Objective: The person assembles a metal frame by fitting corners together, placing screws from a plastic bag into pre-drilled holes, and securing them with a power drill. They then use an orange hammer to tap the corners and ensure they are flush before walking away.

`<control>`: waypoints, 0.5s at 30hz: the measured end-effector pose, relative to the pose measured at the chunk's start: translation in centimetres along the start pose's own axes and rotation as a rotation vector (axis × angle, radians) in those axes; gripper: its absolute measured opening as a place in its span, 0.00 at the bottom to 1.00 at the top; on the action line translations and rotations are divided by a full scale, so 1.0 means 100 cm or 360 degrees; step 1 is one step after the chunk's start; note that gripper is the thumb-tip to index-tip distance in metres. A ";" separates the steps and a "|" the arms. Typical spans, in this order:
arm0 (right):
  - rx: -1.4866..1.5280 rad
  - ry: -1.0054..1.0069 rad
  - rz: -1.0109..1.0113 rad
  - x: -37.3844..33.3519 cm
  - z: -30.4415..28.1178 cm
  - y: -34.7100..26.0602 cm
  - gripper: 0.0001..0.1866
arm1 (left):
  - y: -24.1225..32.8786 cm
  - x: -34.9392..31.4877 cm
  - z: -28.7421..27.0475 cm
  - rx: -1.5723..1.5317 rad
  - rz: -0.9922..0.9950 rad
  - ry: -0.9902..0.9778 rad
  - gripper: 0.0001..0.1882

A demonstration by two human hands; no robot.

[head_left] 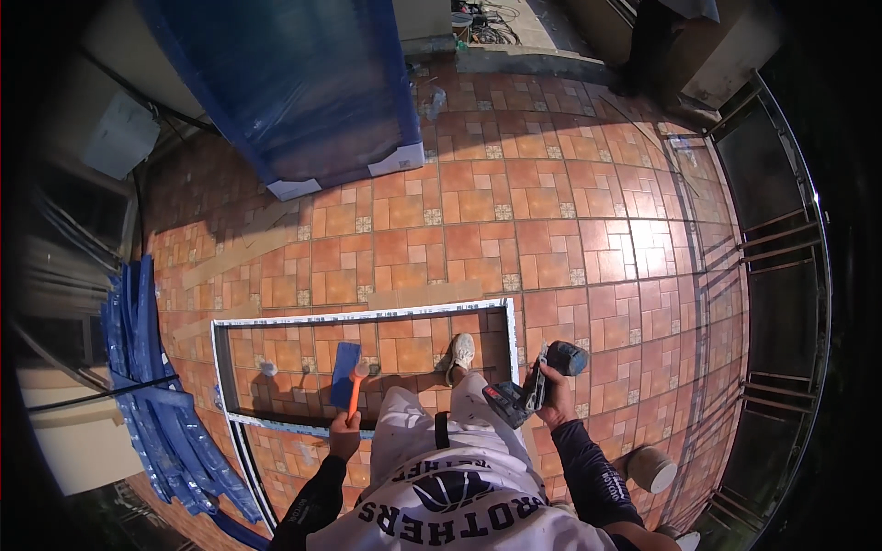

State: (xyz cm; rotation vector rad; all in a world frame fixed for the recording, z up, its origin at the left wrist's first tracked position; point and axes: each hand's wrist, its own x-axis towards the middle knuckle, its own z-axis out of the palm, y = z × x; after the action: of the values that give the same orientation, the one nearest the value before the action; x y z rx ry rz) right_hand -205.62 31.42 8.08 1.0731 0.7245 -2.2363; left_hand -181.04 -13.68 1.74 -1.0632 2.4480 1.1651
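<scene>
My left hand (pixel 344 435) is wrapped round the orange handle of a hammer (pixel 355 397), its pale head pointing away from me. Just beyond it is a flat blue piece (pixel 345 367); whether it lies on the floor or touches the hammer is unclear. In my right hand (pixel 555 397) is a dark cordless drill (pixel 565 358), tilted, with its battery toward my legs. A rectangular white-edged frame (pixel 367 316) lies on the tiles in front of me. One of my shoes (pixel 461 351) rests inside its outline, and my legs hide part of its near side.
A tall panel in blue wrap (pixel 285 92) stands at the far left. Blue-wrapped strips (pixel 152 395) are piled on my left. A metal railing (pixel 813 197) borders the right, and a bucket (pixel 650 468) sits near my right arm. Cardboard (pixel 243 253) lies on the tiles.
</scene>
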 end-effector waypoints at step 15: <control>0.0154 0.0152 -0.0275 0.149 0.204 -0.196 0.09 | 0.079 0.245 0.008 -0.0039 -0.1262 -0.0422 0.18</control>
State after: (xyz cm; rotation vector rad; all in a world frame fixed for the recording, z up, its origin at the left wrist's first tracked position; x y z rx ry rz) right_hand -237.25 27.95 11.39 1.2124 0.7821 -2.4007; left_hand -204.04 -22.42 -5.97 -1.5547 1.5563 0.9685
